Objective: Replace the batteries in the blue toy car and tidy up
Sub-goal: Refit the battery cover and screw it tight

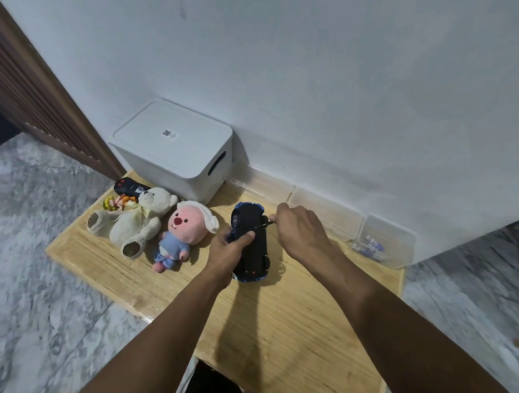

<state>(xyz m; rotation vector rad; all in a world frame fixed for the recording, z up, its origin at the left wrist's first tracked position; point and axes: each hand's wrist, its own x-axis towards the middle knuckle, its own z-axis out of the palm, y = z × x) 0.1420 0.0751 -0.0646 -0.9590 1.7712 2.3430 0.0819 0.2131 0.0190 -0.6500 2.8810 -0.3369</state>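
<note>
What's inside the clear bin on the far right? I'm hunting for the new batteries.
The clear bin holds a few small blue-and-white items, possibly batteries; too blurred to confirm.

A pale wooden tabletop (292, 329) stands against the wall. On it lie a white lidded storage box (174, 147), a black remote (130, 187), a small doll (118, 203), a cream teddy bear (136, 221), a pink plush (182, 232) and clear plastic bins (325, 212).

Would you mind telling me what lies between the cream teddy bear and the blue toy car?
In the head view, a pink-faced plush toy in blue clothes lies on the wooden board between the teddy bear and the toy car.
</note>
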